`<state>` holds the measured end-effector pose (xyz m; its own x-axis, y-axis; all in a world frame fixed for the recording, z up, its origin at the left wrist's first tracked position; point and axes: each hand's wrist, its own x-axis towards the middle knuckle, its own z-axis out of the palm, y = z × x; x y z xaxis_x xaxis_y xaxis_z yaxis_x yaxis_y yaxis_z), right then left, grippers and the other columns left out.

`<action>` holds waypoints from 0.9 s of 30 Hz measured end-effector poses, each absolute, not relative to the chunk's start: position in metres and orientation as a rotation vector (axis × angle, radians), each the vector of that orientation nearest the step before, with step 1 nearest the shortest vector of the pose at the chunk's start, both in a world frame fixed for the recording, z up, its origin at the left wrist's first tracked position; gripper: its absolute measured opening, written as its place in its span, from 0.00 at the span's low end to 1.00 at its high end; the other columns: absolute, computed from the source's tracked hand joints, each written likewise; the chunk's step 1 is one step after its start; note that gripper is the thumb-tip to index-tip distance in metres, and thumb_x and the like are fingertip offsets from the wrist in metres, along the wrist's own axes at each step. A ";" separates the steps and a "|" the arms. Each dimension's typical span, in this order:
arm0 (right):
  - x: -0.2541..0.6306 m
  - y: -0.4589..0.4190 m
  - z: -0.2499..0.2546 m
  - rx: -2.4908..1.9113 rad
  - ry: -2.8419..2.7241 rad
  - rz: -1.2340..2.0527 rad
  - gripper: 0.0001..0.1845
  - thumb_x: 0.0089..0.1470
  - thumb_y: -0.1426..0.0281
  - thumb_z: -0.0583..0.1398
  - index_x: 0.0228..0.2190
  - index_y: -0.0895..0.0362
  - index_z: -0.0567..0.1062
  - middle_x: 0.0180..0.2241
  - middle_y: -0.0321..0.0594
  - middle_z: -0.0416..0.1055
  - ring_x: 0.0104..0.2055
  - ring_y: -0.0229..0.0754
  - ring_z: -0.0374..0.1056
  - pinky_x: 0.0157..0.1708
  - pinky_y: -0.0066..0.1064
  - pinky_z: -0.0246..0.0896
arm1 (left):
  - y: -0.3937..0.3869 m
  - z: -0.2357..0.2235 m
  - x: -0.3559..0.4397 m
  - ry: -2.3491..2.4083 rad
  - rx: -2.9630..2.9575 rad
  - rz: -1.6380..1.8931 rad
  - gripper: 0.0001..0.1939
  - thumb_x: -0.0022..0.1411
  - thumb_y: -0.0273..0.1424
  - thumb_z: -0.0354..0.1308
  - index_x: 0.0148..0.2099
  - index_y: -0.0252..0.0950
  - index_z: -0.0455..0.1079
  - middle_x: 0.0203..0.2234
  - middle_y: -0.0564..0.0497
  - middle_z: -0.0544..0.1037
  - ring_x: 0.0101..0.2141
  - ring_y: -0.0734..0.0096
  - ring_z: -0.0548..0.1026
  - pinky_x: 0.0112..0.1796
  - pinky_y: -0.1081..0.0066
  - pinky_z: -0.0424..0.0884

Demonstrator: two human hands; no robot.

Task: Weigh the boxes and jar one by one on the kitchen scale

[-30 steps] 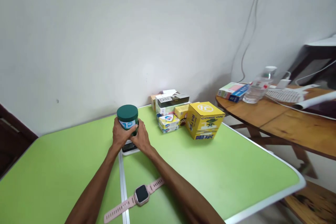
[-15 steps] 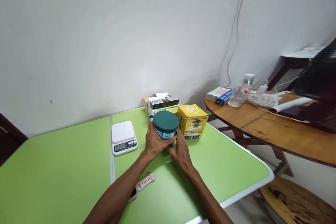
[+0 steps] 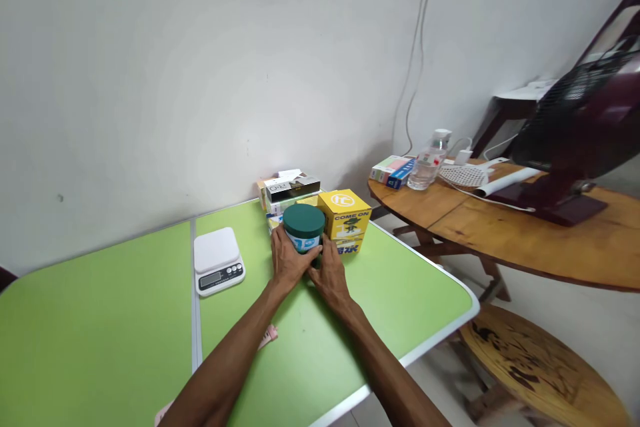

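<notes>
Both my hands are wrapped round a jar with a dark green lid (image 3: 303, 225) and a blue-and-white label, held upright low over the green table (image 3: 100, 307). My left hand (image 3: 287, 260) grips its left side and my right hand (image 3: 330, 272) its right side. The jar is just in front of a yellow box (image 3: 345, 221) and a stack of small boxes (image 3: 290, 190). A white kitchen scale (image 3: 217, 260) sits to the left of my hands with nothing on it.
A pink watch strap (image 3: 269, 335) peeks out under my left forearm. To the right stands a wooden table (image 3: 525, 227) with a water bottle (image 3: 430, 161), small boxes, a cable and a dark fan (image 3: 575, 127). A wooden stool (image 3: 530, 360) stands below.
Both hands lifted the jar off the scale and carried it right, down beside the yellow box. The scale is now bare. The view swung to the right.
</notes>
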<state>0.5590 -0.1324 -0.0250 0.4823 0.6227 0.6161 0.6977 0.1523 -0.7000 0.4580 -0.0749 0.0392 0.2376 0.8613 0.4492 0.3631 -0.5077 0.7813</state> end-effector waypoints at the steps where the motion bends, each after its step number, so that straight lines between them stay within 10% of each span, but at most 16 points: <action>1: 0.559 -0.137 -0.022 -1.530 -1.195 -0.080 0.41 0.50 0.64 0.60 0.64 0.60 0.63 0.60 0.60 0.68 0.63 0.67 0.65 0.62 0.59 0.65 | -0.077 0.040 0.455 1.117 1.989 1.220 0.47 0.47 0.38 0.76 0.64 0.35 0.57 0.57 0.36 0.68 0.63 0.45 0.67 0.64 0.48 0.64; 8: 0.583 -0.196 0.016 -1.414 -0.887 -0.155 0.17 0.61 0.58 0.58 0.46 0.53 0.76 0.42 0.45 0.78 0.44 0.51 0.75 0.47 0.46 0.72 | -0.141 0.051 0.420 0.826 2.137 1.385 0.43 0.65 0.40 0.63 0.74 0.37 0.46 0.68 0.33 0.58 0.70 0.46 0.57 0.69 0.45 0.57; 17: 0.677 -0.120 0.035 -1.160 -0.473 0.549 0.43 0.52 0.29 0.46 0.35 0.53 0.76 0.37 0.45 0.81 0.47 0.55 0.77 0.43 0.44 0.72 | -0.161 0.033 0.477 0.710 1.943 0.777 0.45 0.66 0.40 0.57 0.76 0.29 0.42 0.74 0.29 0.50 0.74 0.44 0.50 0.72 0.46 0.49; 27: 0.684 -0.119 0.048 -1.106 -0.642 0.819 0.40 0.54 0.31 0.53 0.33 0.54 0.80 0.31 0.44 0.82 0.45 0.58 0.80 0.44 0.49 0.75 | -0.157 0.021 0.517 0.892 1.902 0.797 0.54 0.56 0.38 0.65 0.75 0.28 0.40 0.71 0.24 0.54 0.72 0.37 0.53 0.70 0.46 0.50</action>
<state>0.6840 -0.1187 0.0477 0.5547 0.8306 0.0500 -0.2467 0.2215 -0.9434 0.5169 -0.1569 0.0209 0.5396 0.8228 0.1784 0.2695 -0.3695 0.8893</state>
